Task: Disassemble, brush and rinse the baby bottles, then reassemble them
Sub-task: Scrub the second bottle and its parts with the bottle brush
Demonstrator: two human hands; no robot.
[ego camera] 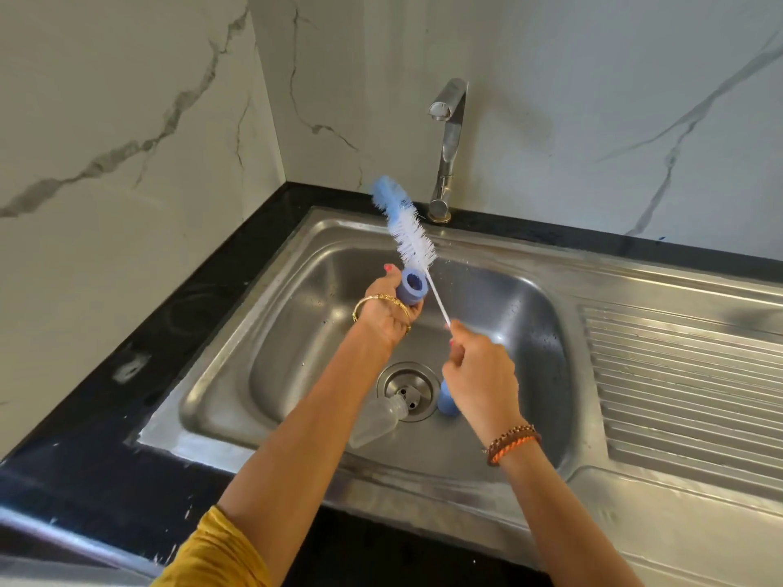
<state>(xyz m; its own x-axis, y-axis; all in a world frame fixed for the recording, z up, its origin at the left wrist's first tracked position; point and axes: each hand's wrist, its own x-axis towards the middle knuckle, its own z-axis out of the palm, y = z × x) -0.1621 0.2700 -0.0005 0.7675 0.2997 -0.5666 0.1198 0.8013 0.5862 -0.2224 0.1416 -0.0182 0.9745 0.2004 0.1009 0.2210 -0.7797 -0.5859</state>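
Blue plastic marks the bottle collar (412, 287), which is gripped in the curled fingers of the left hand (390, 309) and held above the sink basin (322, 290), its open end turned toward the camera. Whether a teat sits inside it cannot be made out. Just beside the collar passes the thin white stem of one bottle brush (413, 237), whose white bristles and blue sponge tip are raised toward the tap (445, 150). The stem is pinched in the right hand (481, 374), fingers closed around it; the brush's blue handle end (447, 402) is seen below the hand, partly hidden by it. One clear bottle body (377, 421) is laid on its side on the basin floor, neck toward the drain (409, 389), its lower part covered by the left forearm. Only one bottle can be counted; any other parts are out of sight. A gold bangle (381, 302) is worn on the left wrist and beaded bands (512, 442) on the right; a yellow sleeve (220, 552) is cut off at the lower edge. The steel sink is set in a black surface (106, 417), with a ribbed drainboard (686, 383) at the right and marble-patterned walls (127, 120) behind.
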